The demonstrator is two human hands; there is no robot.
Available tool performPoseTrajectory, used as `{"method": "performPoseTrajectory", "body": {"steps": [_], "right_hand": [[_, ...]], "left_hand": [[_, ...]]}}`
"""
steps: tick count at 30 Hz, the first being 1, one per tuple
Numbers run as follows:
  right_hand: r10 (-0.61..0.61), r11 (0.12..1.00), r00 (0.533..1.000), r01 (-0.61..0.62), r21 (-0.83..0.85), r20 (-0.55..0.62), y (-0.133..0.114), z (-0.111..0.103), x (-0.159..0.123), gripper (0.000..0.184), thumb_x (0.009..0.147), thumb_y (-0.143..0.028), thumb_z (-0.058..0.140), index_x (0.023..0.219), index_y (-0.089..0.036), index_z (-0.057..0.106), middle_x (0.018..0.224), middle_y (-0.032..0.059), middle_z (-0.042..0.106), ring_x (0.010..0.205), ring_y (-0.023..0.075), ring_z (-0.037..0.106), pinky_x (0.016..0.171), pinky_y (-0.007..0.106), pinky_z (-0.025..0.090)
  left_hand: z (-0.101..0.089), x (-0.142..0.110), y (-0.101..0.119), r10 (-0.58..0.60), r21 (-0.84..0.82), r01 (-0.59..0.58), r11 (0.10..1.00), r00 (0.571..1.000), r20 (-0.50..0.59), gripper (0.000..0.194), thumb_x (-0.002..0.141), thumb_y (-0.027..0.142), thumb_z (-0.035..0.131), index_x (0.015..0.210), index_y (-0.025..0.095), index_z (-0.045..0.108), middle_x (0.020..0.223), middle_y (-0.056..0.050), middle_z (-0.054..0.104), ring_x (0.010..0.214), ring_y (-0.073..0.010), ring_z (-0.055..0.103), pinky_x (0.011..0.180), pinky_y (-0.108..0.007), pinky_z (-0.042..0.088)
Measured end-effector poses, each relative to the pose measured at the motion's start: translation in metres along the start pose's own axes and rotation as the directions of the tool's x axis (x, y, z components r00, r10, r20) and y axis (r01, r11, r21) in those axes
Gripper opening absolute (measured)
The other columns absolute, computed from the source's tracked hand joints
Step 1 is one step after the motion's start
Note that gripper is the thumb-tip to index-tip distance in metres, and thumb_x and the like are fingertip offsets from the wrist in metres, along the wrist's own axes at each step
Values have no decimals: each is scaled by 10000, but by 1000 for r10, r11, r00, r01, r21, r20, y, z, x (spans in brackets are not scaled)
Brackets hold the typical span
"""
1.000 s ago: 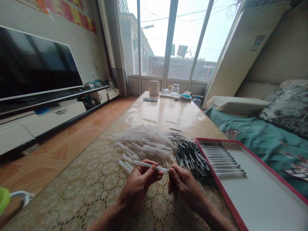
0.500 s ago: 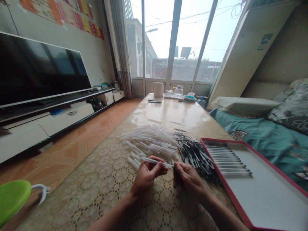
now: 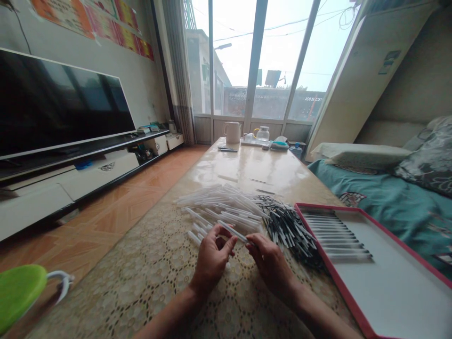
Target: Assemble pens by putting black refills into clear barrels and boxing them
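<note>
Between my two hands, above the near part of the table, a slim whitish pen barrel [image 3: 233,230] slants down to the right. My left hand [image 3: 212,256] is closed around its middle with thumb and fingers. My right hand [image 3: 270,259] pinches the lower right end, and its fingertips hide that tip. Just beyond lies a loose pile of translucent white pen barrels [image 3: 226,207]. To its right is a heap of thin black pen refills [image 3: 291,228]. A small white piece [image 3: 228,267] shows below my left hand; its kind is unclear.
At right, a red-rimmed white tray [image 3: 399,287] holds a row of pens [image 3: 339,235] with dark ends. A beige jug [image 3: 232,132] and a glass pitcher [image 3: 262,133] stand at the table's far end. A green stool [image 3: 23,292] is at the lower left.
The barrel has tilted more steeply, its right end lower towards me. My right hand has shifted slightly left and turned around that end. The small white piece has come into view.
</note>
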State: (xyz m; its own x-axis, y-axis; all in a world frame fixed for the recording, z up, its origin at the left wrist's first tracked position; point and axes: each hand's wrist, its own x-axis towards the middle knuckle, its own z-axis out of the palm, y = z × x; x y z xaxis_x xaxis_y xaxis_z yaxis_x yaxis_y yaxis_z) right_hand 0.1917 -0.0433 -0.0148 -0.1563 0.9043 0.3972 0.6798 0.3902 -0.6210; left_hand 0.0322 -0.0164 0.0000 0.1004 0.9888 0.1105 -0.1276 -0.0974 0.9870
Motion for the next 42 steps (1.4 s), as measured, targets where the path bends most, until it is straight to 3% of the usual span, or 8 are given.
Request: {"method": "performPoseTrajectory", "body": {"steps": [7, 14, 19, 23, 28, 36, 39, 42], "right_hand": [[7, 994, 982, -28, -107, -187, 21, -2, -5, 244, 944, -265, 298, 1000, -179, 520, 809, 70, 620, 725, 184, 601, 653, 275, 451], [111, 990, 974, -126, -66, -196, 17, -4, -5, 217, 922, -248, 304, 973, -178, 503, 767, 49, 610, 664, 168, 592, 631, 260, 441], [162, 977, 958, -190, -100, -236, 19, -5, -7, 219, 899, -246, 306, 899, -188, 517, 690, 19, 604, 610, 169, 588, 618, 268, 426], [148, 977, 955, -181, -111, -256, 21, -4, -7, 241, 896, -239, 302, 980, -174, 519, 728, 30, 627, 631, 176, 605, 617, 266, 429], [119, 986, 962, -143, -84, -245, 21, -5, -9, 212, 883, -212, 312, 954, -184, 509, 684, 6, 595, 588, 156, 585, 584, 244, 423], [61, 990, 976, -86, -113, -211, 17, -5, -13, 225, 897, -196, 291, 917, -187, 515, 692, 13, 612, 586, 155, 596, 604, 250, 414], [36, 987, 967, -74, -142, -251, 15, -5, -12, 223, 925, -239, 317, 948, -184, 532, 662, 4, 604, 558, 149, 596, 556, 236, 393], [-37, 985, 970, -5, -171, -240, 13, -7, -13, 198, 927, -254, 364, 933, -185, 550, 679, 9, 610, 583, 146, 604, 555, 226, 389]], "left_hand": [[-10, 5, 20, -8, 59, 16, 998, 991, -136, 255, 713, 284, 665, 920, 157, 586, 792, -21, 622, 536, -132, 613, 437, -219, 447], [-9, -10, 70, -30, 375, -72, 924, 966, 258, 164, 759, 230, 622, 906, 174, 667, 733, -54, 653, 606, -174, 618, 507, -242, 437], [-12, 9, 45, 103, 696, -426, 578, 884, 456, 192, 809, 114, 490, 868, 183, 660, 843, -64, 647, 822, -211, 576, 750, -329, 429], [-9, 22, 14, 34, 809, -480, 339, 866, 499, 199, 793, 82, 478, 897, 187, 611, 935, -68, 609, 921, -212, 541, 814, -339, 427], [-8, 26, 5, 39, 852, -467, 236, 881, 472, 154, 800, 102, 483, 885, 186, 581, 935, -66, 567, 924, -208, 520, 810, -321, 432], [-12, 29, -3, 132, 824, -495, 275, 869, 477, 130, 812, 102, 444, 793, 188, 539, 858, -58, 578, 861, -226, 506, 759, -352, 434], [-20, 31, -9, 223, 761, -466, 451, 885, 410, 114, 854, 170, 420, 831, 193, 530, 796, -47, 574, 784, -209, 530, 703, -337, 438], [-29, 35, -10, 168, 566, -310, 764, 942, 289, 104, 865, 288, 467, 853, 197, 516, 705, -4, 558, 609, -148, 531, 568, -268, 425]]}}
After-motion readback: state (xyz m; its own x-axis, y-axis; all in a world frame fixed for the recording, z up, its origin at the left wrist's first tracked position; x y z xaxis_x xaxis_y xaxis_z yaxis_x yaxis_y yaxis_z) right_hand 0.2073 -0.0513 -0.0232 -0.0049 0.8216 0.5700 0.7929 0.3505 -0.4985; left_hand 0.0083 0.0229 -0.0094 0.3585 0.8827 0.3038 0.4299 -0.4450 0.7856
